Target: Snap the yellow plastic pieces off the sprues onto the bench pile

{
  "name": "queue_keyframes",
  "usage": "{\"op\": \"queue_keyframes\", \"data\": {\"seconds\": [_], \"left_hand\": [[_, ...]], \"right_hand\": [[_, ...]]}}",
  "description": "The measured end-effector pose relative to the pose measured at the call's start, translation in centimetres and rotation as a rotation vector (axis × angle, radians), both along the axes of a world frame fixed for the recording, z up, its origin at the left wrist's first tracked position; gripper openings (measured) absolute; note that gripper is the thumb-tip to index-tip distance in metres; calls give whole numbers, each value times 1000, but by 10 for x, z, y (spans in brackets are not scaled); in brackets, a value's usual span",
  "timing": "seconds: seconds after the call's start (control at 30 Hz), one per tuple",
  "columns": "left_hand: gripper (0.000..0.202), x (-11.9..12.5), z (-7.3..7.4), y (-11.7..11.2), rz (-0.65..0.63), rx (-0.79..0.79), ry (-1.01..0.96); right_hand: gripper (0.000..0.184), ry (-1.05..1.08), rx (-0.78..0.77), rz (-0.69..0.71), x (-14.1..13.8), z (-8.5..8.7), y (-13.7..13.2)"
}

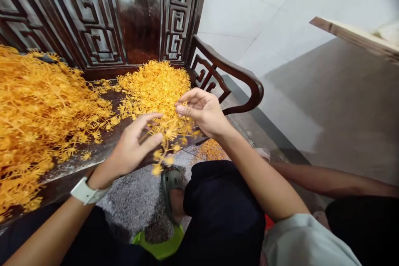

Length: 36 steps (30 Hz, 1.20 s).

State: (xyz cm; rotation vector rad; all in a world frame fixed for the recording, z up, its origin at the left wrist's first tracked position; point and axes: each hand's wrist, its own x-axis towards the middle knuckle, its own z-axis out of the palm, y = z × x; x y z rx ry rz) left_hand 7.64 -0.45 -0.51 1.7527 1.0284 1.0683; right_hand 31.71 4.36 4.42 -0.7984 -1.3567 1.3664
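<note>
A loose, orange-yellow, finely branching sprig (170,135) hangs between the person's 2 bare hands, just off the edge of the bench seat. The right hand (202,112) sits above it, its thumb and forefinger (183,110) pinched firmly on the sprig's upper stems while the other fingers curl lightly behind. The left hand (134,147), with a white strap band (85,191) around its wrist, is half open, its spread, curved fingers (149,122) against the sprig's lower branches; whether they grasp it or only touch it cannot be told. A broad heap of orange-yellow sprigs (40,108) covers the left of the seat of a dark, glossy carved-wood bench (71,183), and a smaller mound of orange-yellow sprigs (156,85) lies beside it, near the bench's curved wooden armrest (237,72) and below its fretwork back panel (93,20). A small orange-yellow clump (210,151) lies on the speckled grey floor (134,199) below the seat edge, near the person's grey-green sandal (173,178). Another person's bare forearm (330,178) lies across the right of the view, well apart from the sprigs.
</note>
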Motion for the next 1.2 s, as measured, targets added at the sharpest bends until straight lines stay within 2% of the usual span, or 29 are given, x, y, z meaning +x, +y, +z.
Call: {"op": "queue_keyframes", "data": {"seconds": [0.07, 0.13, 0.27, 0.43, 0.6, 0.67, 0.73, 0.77, 0.8, 0.83, 0.9, 1.0, 1.07, 1.1, 1.13, 1.2], "left_hand": [[55, 11, -2, -5, -76, -39, 82], [45, 16, -7, -6, -113, -107, 91], [37, 13, -10, -3, -94, -136, 69], [44, 11, 8, -7, -81, -60, 64], [40, 6, 22, -8, -18, -15, 58], [41, -9, 23, -7, 4, -33, 41], [37, -30, 25, -6, 73, -91, -38], [32, -41, 26, -4, 129, -131, -112], [29, -50, 29, -1, 190, -175, -201], [26, -58, 31, 2, 243, -215, -290], [22, -66, 35, 10, 296, -294, -457], [28, -66, 36, 19, 278, -415, -650], [33, -65, 32, 20, 224, -508, -702], [34, -65, 28, 20, 188, -549, -703], [34, -65, 25, 18, 149, -583, -696], [32, -64, 17, 16, 85, -616, -671]], "right_hand": [[43, -4, -17, -2, -5, 1, -2], [45, -17, -20, -20, -7, 2, -2], [43, -61, 84, -121, -2, 4, 9], [23, -179, 261, -283, 1, 3, 16], [13, -196, 349, -391, -4, 8, 23], [7, -165, 455, -543, 11, 15, 37], [8, -113, 569, -805, 35, 22, 54], [12, -88, 562, -923, 46, 24, 61], [11, -132, 515, -943, 54, 24, 65], [13, -195, 464, -869, 59, 23, 66], [12, -366, 395, -622, 54, 18, 57], [15, -535, 298, -96, 28, 13, 34], [24, -511, 210, 223, 16, 12, 25], [30, -465, 175, 300, 13, 10, 25], [36, -413, 154, 289, 12, 8, 27], [50, -357, 135, 48, 13, -2, 36]]}}
